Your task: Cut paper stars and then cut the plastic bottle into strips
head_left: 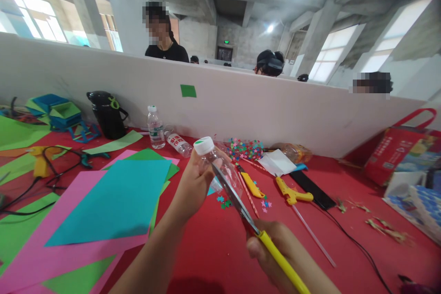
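Note:
My left hand (196,181) is wrapped round the neck end of a clear plastic bottle (225,172), whose white cap (204,145) points up and to the left. In my right hand (268,243) is a pair of scissors (237,200) with yellow handles. The blades reach up and left, their tips at the bottle near my left fingers. Whether the tips cut into the plastic or only lie against it, I cannot tell. Part of the bottle is hidden behind my left hand and the blades.
Coloured paper sheets (117,202) cover the left of the red table (206,257). Beyond my hands lie a yellow utility knife (252,185), star confetti (244,149) and a yellow glue gun (292,191). Bottles (156,128) and a black jug (106,115) stand by the white partition (241,110).

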Demonstrator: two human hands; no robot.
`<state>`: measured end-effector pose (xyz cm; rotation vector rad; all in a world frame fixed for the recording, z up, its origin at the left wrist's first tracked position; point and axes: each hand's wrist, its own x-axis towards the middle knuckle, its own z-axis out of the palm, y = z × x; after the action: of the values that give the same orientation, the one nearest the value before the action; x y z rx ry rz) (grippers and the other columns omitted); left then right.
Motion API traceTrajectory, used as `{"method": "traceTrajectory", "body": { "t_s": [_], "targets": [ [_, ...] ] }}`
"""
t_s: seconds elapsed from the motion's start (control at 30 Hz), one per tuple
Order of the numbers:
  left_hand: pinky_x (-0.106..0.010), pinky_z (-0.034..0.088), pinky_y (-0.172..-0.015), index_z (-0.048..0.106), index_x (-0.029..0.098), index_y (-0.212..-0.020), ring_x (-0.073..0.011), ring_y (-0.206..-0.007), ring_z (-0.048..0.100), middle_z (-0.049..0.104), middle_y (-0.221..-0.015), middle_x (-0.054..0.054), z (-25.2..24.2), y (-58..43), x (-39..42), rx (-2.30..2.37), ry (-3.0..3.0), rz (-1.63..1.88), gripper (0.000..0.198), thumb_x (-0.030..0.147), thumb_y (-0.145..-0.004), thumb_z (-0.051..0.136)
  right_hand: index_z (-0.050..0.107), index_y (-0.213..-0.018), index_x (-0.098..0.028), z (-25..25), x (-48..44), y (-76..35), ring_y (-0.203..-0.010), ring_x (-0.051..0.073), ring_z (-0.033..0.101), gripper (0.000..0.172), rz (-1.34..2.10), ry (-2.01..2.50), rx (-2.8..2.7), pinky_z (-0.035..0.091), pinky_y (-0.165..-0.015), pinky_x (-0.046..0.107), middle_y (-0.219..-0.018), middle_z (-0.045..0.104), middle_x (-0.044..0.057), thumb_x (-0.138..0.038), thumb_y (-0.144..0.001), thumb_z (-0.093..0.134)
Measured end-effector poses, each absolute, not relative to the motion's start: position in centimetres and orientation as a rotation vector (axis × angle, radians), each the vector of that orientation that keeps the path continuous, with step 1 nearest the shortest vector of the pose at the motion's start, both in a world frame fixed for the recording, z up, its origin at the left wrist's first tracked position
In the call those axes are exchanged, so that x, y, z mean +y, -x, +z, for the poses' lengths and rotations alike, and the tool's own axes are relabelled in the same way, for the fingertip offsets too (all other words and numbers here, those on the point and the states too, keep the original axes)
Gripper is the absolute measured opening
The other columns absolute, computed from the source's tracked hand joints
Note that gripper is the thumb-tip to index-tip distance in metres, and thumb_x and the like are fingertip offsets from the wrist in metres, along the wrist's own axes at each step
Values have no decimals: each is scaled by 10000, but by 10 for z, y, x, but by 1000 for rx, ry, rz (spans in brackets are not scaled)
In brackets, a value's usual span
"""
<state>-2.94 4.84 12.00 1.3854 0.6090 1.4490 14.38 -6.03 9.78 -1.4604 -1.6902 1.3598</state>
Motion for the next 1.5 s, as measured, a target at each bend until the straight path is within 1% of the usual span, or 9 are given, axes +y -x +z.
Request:
{"method": "traceTrajectory", "body": {
  "t_s": [0.17,0.37,0.5,0.6,0.8,0.93,1.17,1.33,1.5],
  "targets": [
    [-347,501,-727,541,209,-890,-214,-805,662,687,-854,-43,120,30,48,624,-1400,1437,165,252,-798,671,444,-708,-218,102,-60,-145,-442,93,399,637,1366,1434,-1681,261,-410,217,-497,390,-66,-850,-787,422],
    [-343,489,-725,527,206,-889,-200,-780,626,674,-860,-56,120,32,50,671,-1551,1413,97,247,-839,599,397,-655,-223,107,-56,-147,-471,89,378,719,1270,1433,-1736,262,-423,221,-564,410,-47,-940,-684,374],
    [-318,447,-692,557,202,-926,-176,-743,569,663,-910,-62,116,35,53,715,-1648,1385,66,252,-884,549,347,-646,-232,107,-57,-148,-471,90,365,697,1265,1426,-1737,270,-443,224,-548,393,-51,-925,-725,337],
    [-312,432,-689,572,200,-945,-170,-725,546,654,-918,-58,115,37,54,723,-1663,1382,79,251,-891,545,357,-636,-229,106,-58,-149,-481,99,373,682,1264,1428,-1736,249,-442,231,-537,401,-44,-903,-744,367],
    [-298,429,-647,555,209,-952,-158,-655,508,626,-850,-31,113,38,55,783,-1634,1389,105,207,-848,569,378,-636,-221,98,-53,-149,-493,104,367,644,1248,1449,-1798,203,-437,225,-496,369,-51,-846,-792,411],
    [-305,449,-649,535,215,-961,-138,-590,468,613,-819,-13,112,38,57,827,-1646,1382,105,210,-858,553,372,-627,-221,91,-49,-149,-490,98,331,650,1200,1445,-1834,174,-443,233,-487,336,-60,-846,-807,372],
    [-309,460,-660,514,216,-968,-163,-667,548,622,-834,-20,111,37,58,847,-1621,1365,138,215,-839,564,411,-677,-222,93,-52,-149,-429,85,359,659,1361,1445,-1681,215,-428,232,-476,350,-80,-875,-759,411],
    [-356,458,-795,529,201,-955,-213,-860,612,660,-925,-63,109,36,60,789,-1618,1365,146,197,-813,564,413,-703,-222,101,-57,-148,-415,74,370,667,1416,1442,-1630,254,-418,223,-503,406,-74,-887,-759,384],
    [-373,453,-818,545,201,-910,-219,-875,613,662,-941,-62,107,35,62,812,-1650,1328,130,166,-788,517,412,-687,-216,101,-55,-151,-419,62,367,650,1383,1476,-1613,233,-404,215,-513,396,-80,-861,-766,431]
  ]
}}
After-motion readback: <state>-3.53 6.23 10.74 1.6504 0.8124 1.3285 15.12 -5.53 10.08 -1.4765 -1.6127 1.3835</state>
